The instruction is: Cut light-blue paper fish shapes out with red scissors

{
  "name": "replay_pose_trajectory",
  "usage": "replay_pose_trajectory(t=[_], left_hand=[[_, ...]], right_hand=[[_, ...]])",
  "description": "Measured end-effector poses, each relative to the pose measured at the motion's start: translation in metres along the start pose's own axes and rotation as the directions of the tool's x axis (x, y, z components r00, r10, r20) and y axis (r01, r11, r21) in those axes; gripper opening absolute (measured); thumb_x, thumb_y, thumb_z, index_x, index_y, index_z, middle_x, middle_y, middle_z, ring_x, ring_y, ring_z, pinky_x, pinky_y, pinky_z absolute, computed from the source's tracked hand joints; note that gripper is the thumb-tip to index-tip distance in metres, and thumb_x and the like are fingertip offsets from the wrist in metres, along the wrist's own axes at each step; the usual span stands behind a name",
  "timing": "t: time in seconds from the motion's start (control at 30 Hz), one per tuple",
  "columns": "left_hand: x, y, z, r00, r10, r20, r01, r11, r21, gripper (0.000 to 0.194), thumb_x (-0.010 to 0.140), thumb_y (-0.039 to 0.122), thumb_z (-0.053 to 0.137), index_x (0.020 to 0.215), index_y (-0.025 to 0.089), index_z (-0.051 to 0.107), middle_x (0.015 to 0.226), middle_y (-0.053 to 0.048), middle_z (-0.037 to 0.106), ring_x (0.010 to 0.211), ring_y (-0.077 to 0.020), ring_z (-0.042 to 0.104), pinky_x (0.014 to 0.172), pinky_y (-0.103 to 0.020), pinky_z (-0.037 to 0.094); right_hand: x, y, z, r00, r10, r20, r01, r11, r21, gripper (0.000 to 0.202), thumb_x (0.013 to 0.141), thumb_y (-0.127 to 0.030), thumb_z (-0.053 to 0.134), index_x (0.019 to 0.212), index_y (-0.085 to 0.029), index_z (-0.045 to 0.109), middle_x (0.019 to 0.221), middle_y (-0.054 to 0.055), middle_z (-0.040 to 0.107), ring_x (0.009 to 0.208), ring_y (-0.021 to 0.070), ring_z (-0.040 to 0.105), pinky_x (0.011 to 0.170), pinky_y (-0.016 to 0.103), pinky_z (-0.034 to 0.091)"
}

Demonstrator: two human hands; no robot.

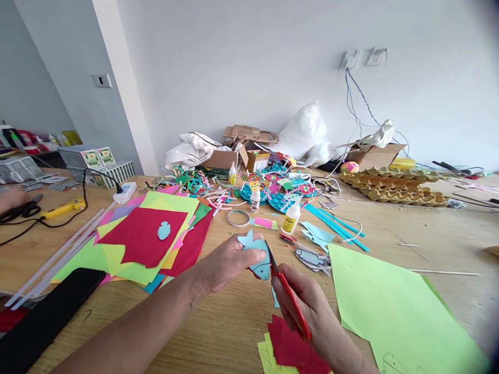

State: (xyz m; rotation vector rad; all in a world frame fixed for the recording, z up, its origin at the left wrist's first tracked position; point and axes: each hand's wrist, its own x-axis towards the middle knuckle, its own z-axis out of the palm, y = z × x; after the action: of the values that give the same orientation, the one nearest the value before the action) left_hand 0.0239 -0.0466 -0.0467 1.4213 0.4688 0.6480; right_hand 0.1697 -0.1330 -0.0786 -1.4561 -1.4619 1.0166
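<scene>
Between the thumb and fingers of my left hand [234,263] is a light blue paper fish [258,255] with a drawn eye and gill line. My right hand [301,298] grips red-handled scissors [292,300], whose dark blades lie along the fish's right edge. A narrow blue paper strip [275,297] hangs below the blades. Under my right hand are red paper pieces [295,349] on top of yellow paper with pencil lines. Just beyond the scissors lie cut-out grey-blue fish [312,260] with drawn details.
Stacked coloured paper [145,238] with a small blue fish cut-out [164,230] lies left. Light green sheets [388,295] lie right. Beyond are a glue bottle [291,217], a tape ring [238,218] and egg trays [397,186]. Another person's hand [12,198] is at far left, near black scissors [23,209].
</scene>
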Motion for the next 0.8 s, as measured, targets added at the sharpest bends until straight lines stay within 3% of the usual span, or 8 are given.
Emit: replay_pose_trajectory(t=[0.2,0.43,0.8], left_hand=[[0.001,-0.003,0.002,1.0,0.027,0.015,-0.027,0.999,-0.031,0.015,0.076,0.029,0.055,0.071,0.017,0.049,0.066,0.003,0.047,0.063,-0.0098,0.045,0.063,-0.024,0.039],[0.002,-0.012,0.007,0.996,0.074,-0.042,-0.075,0.997,-0.019,0.014,0.08,0.028,0.053,0.074,0.016,0.05,0.067,0.003,0.046,0.063,-0.0093,0.044,0.062,-0.023,0.041],[0.002,-0.012,0.01,0.993,0.089,-0.074,-0.089,0.996,-0.002,0.017,0.078,0.032,0.055,0.072,0.017,0.049,0.066,0.003,0.046,0.062,-0.0103,0.045,0.063,-0.025,0.04]], right_hand=[[-0.002,-0.003,0.0,0.998,0.004,0.065,-0.015,0.986,0.166,0.041,0.086,-0.057,0.043,0.065,-0.023,0.036,0.05,-0.01,0.037,0.042,0.0079,0.037,0.044,0.02,0.033],[-0.001,-0.002,0.001,0.999,-0.006,0.032,0.002,0.994,0.11,0.045,0.084,-0.065,0.043,0.067,-0.023,0.038,0.05,-0.01,0.034,0.042,0.0087,0.035,0.042,0.022,0.03],[-0.002,-0.002,0.0,1.0,-0.022,-0.006,0.022,1.0,0.015,0.04,0.089,-0.058,0.04,0.067,-0.023,0.038,0.048,-0.008,0.041,0.041,0.0104,0.038,0.041,0.023,0.031]])
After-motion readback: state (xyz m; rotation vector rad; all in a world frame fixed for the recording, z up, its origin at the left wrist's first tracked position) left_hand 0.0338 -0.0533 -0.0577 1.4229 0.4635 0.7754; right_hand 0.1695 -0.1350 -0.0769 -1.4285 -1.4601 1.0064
